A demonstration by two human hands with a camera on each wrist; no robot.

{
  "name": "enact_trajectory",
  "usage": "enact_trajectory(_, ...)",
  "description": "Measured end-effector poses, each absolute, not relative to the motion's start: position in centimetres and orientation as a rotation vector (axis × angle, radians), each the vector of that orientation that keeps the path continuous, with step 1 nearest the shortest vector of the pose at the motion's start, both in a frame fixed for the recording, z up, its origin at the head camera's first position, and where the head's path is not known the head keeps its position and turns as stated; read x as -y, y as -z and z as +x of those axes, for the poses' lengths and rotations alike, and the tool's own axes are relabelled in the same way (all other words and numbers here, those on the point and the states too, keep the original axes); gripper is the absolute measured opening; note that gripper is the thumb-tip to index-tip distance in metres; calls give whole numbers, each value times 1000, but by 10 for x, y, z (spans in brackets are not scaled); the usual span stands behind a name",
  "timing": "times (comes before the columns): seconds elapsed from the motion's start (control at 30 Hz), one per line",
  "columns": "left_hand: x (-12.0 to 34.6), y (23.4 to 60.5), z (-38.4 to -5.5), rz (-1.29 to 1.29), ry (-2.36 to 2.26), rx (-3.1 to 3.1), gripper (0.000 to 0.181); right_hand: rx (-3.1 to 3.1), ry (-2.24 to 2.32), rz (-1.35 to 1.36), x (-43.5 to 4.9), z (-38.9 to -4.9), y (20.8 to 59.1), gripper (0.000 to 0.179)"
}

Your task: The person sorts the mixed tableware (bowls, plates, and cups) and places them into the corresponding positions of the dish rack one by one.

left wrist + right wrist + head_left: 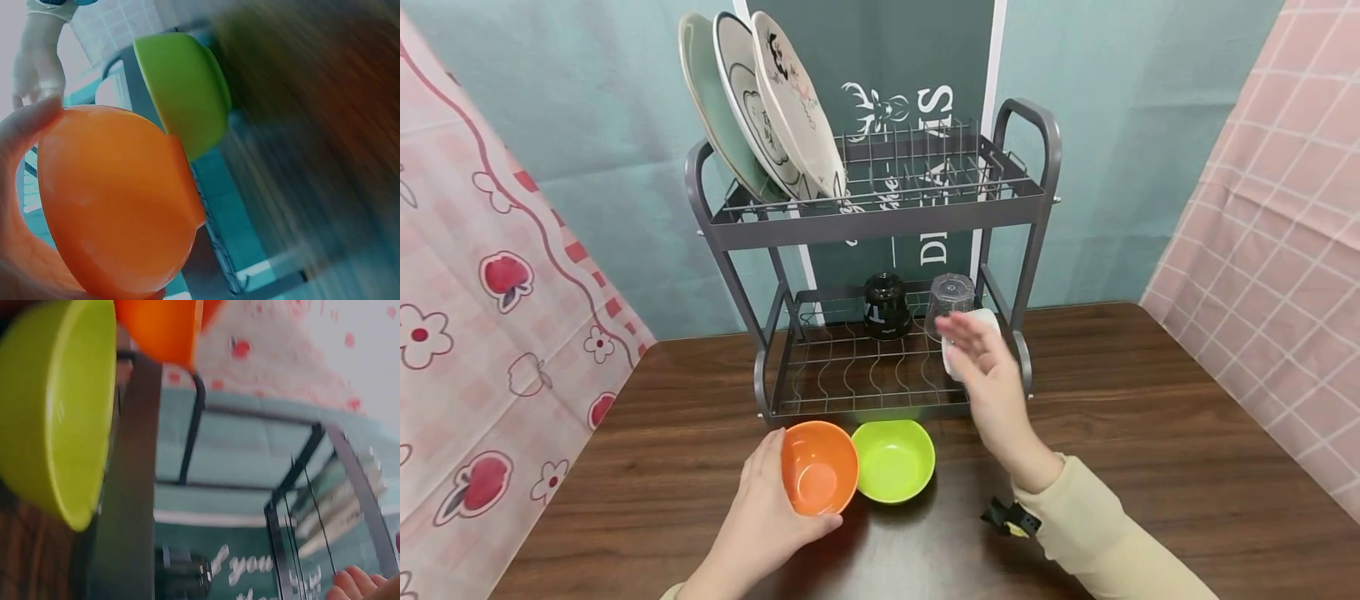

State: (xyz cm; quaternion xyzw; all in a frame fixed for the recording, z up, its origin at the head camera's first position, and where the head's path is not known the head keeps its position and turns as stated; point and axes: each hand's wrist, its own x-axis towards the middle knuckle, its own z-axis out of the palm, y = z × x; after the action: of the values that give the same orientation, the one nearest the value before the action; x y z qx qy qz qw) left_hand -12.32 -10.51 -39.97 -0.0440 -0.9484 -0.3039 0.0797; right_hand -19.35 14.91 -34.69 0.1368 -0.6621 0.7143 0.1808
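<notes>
My left hand (767, 508) grips an orange bowl (818, 467) by its left side, fingers along the far rim and thumb at the near side. Right beside it stands a lime green bowl (893, 462), at the front of the dish rack. My right hand (996, 400), blurred, reaches toward the rack's lower right with fingers loosely extended, holding nothing. Behind those fingers is a white cup (987, 320), partly hidden by the hand. In the right wrist view only the fingertips (356, 584) show at the lower right corner.
The grey two-tier dish rack (880, 225) holds three plates (801, 108) upright at the upper left. On its lower tier an upturned black cup (886, 307) and a clear glass (951, 293) stand. A small black strap-like item (1011, 517) lies by the right sleeve.
</notes>
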Motion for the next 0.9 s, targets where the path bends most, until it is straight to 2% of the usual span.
enact_trajectory(0.27, 90, 393, -120, -327, 756, 2676, 119, 2511, -1803, 542, -126, -175, 367, 35)
enact_trajectory(0.37, 86, 390, -119, -390, 673, 2623, 119, 2643, -1791, 575, -120, -169, 373, 38)
enact_trajectory(0.5, 80, 387, -117, -455, 602, 2588, 118, 2671, -1996, 633, -114, -166, 379, 39)
enact_trajectory(0.73, 75, 386, -113, -477, 555, 2607, 118, 2607, -2174, 629, -112, -165, 390, 26)
enact_trajectory(0.9, 75, 385, -113, -407, 773, 2648, 128, 2556, -2255, 548, -116, -168, 390, 28)
